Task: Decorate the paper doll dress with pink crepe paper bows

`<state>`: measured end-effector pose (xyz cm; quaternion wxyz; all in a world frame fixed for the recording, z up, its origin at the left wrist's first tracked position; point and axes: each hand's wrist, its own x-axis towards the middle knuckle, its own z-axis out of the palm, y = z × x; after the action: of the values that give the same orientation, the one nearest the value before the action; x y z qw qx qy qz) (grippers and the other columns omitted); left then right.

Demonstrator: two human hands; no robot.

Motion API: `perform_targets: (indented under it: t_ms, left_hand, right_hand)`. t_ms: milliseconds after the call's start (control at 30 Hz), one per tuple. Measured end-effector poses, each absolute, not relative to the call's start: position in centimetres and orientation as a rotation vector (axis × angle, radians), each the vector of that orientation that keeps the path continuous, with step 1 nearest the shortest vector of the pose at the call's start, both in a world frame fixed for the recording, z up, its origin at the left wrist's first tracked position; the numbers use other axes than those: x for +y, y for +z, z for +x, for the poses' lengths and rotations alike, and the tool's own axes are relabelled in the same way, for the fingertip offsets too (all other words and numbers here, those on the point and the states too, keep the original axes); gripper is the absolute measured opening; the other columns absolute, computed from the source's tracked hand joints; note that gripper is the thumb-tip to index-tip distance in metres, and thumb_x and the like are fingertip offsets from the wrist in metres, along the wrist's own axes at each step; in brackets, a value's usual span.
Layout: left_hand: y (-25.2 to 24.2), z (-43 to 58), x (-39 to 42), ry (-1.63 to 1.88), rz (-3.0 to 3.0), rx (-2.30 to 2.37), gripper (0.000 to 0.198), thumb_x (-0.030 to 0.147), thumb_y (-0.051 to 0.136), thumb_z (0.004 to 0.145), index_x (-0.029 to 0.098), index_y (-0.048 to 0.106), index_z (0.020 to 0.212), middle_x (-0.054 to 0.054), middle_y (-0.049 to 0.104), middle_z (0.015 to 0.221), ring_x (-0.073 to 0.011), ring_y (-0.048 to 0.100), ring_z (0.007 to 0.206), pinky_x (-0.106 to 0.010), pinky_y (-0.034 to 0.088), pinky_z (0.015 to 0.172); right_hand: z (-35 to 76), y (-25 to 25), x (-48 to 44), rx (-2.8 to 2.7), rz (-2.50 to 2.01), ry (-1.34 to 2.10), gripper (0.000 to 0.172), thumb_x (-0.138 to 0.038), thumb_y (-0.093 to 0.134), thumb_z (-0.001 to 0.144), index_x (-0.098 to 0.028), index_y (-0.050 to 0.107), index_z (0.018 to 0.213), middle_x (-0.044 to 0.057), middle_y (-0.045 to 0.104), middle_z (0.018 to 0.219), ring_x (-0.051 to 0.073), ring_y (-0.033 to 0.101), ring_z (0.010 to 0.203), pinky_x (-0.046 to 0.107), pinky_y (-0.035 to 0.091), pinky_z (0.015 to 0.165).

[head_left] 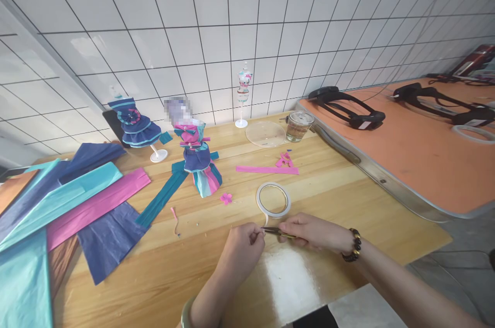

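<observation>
Near the table's front my left hand (247, 245) is closed in a pinch on the loose end of the double-sided tape. From there a short white strip runs up to the tape roll (286, 208), which lies flat on the wood. My right hand (315, 232) is closed around small dark scissors (279, 232) with a goldish handle. Their tips point left and meet the tape right beside my left fingertips. A pink paper flower (226, 198) lies to the left of the roll. Beyond the roll are a pink paper strip (266, 169) and pink scraps (285, 160).
A doll in a paper dress (197, 158) and a dress form in blue (141, 129) stand left. Crepe paper sheets (96, 199) cover the left side. A bare form (243, 93), a clear disc (265, 134) and a glass (298, 127) stand behind. Black headsets (356, 111) lie on the orange table (425, 163).
</observation>
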<state>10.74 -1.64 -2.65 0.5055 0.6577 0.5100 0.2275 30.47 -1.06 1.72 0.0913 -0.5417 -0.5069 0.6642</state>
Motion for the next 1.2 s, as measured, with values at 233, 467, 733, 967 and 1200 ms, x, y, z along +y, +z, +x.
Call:
perform_targets:
  t_ms: [233, 467, 733, 967, 1200]
  left_hand:
    - [-2.5, 10.6, -1.8, 0.559, 1.598, 1.243, 0.021, 0.026, 0.04, 0.077, 0.017, 0.047, 0.059, 0.005, 0.031, 0.051, -0.0086, 0.027, 0.048, -0.021, 0.021, 0.045]
    - [-2.7, 10.3, -1.7, 0.57, 1.603, 1.231, 0.02, 0.028, 0.04, 0.077, 0.018, 0.047, 0.061, 0.006, 0.031, 0.051, -0.0089, 0.027, 0.048, -0.021, 0.022, 0.046]
    - [-1.9, 10.4, -1.5, 0.594, 1.644, 1.283, 0.018, 0.023, 0.042, 0.073, 0.018, 0.041, 0.055, 0.006, 0.03, 0.048, -0.0086, 0.026, 0.046, -0.022, 0.022, 0.046]
    - [-1.9, 10.4, -1.6, 0.601, 1.675, 1.306, 0.017, 0.021, 0.042, 0.071, 0.019, 0.039, 0.054, 0.006, 0.031, 0.049, -0.0087, 0.027, 0.047, -0.021, 0.023, 0.047]
    - [-1.5, 10.4, -1.7, 0.573, 1.677, 1.313, 0.013, 0.019, 0.043, 0.068, 0.018, 0.046, 0.056, 0.005, 0.036, 0.049, -0.0092, 0.032, 0.047, -0.021, 0.024, 0.047]
  right_hand:
    - [30.4, 0.9, -0.6, -1.532, -1.541, 2.024, 0.05, -0.062, 0.044, 0.078, -0.015, 0.057, 0.082, -0.009, 0.03, 0.051, 0.002, 0.022, 0.036, 0.014, 0.016, 0.03]
    - [30.4, 1.0, -0.4, -1.575, -1.541, 1.961, 0.05, -0.062, 0.046, 0.077, -0.013, 0.057, 0.079, -0.009, 0.031, 0.048, 0.002, 0.023, 0.036, 0.015, 0.018, 0.033]
    - [30.0, 0.5, -0.2, -1.585, -1.545, 1.89, 0.051, -0.061, 0.048, 0.076, -0.012, 0.059, 0.079, -0.009, 0.03, 0.047, 0.002, 0.02, 0.037, 0.018, 0.014, 0.037]
    - [30.0, -0.1, -0.5, -1.532, -1.511, 1.892, 0.049, -0.06, 0.05, 0.075, -0.011, 0.059, 0.078, -0.01, 0.029, 0.046, 0.003, 0.02, 0.038, 0.019, 0.012, 0.038]
    - [30.1, 0.0, -0.8, -1.448, -1.502, 1.887, 0.049, -0.06, 0.049, 0.076, -0.012, 0.057, 0.077, -0.011, 0.026, 0.046, 0.003, 0.018, 0.038, 0.02, 0.011, 0.039]
